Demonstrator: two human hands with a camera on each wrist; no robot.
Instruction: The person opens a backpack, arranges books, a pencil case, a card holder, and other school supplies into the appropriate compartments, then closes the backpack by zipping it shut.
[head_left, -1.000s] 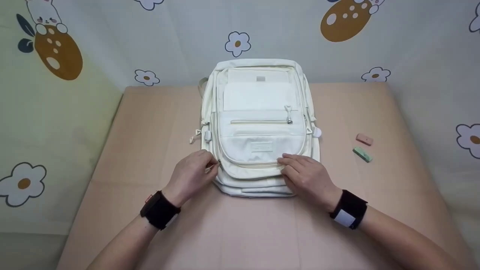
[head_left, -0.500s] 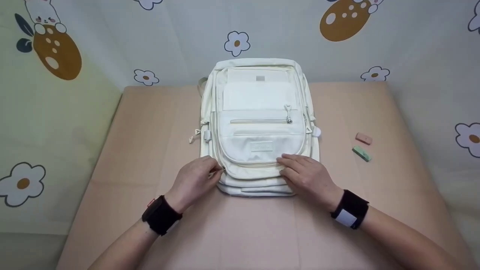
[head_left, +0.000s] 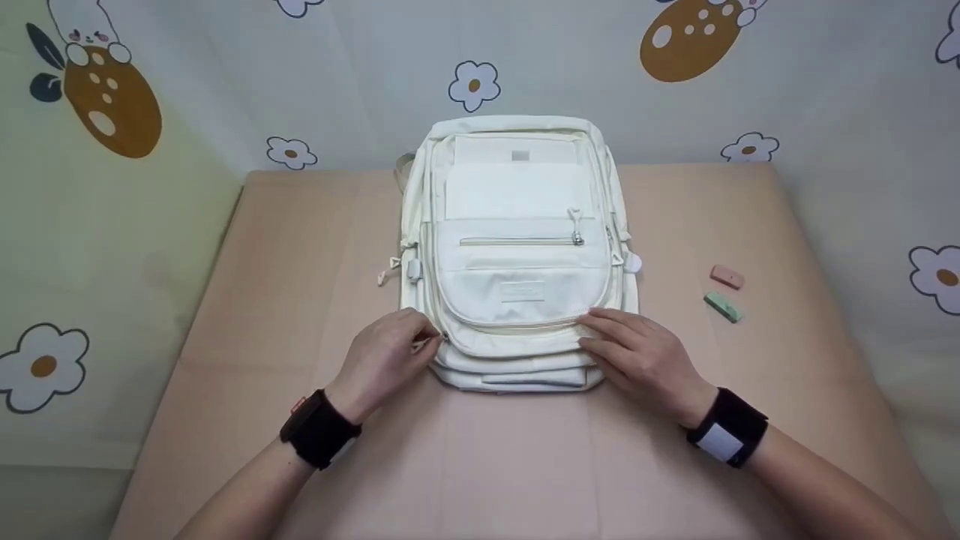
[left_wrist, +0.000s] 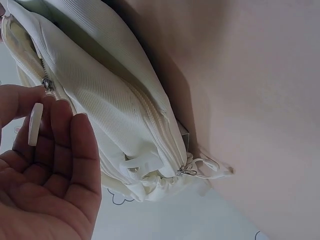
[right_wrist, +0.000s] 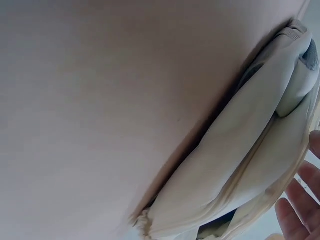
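A cream backpack (head_left: 517,187) lies front side up on the table, its top towards the wall. My left hand (head_left: 386,356) is at its lower left edge. In the left wrist view, thumb and fingers pinch the zipper pull (left_wrist: 35,124) hanging from a metal slider (left_wrist: 47,84); the zipper teeth above it are parted. My right hand (head_left: 645,360) touches the lower right edge of the front pocket (head_left: 517,341) with its fingers fairly straight. In the right wrist view, those fingers (right_wrist: 295,215) lie along the pocket's edge; part of the hand is cut off.
Right of the backpack lie a pink eraser-like block (head_left: 727,277) and a green one (head_left: 722,307). A strap end with a cord (head_left: 386,271) sticks out at the bag's left. Patterned cloth (head_left: 375,75) hangs round the table (head_left: 517,465).
My left hand has moved down and right along the bag's lower left corner with the zipper pull, then slightly back left. My right hand has slid right along the pocket edge.
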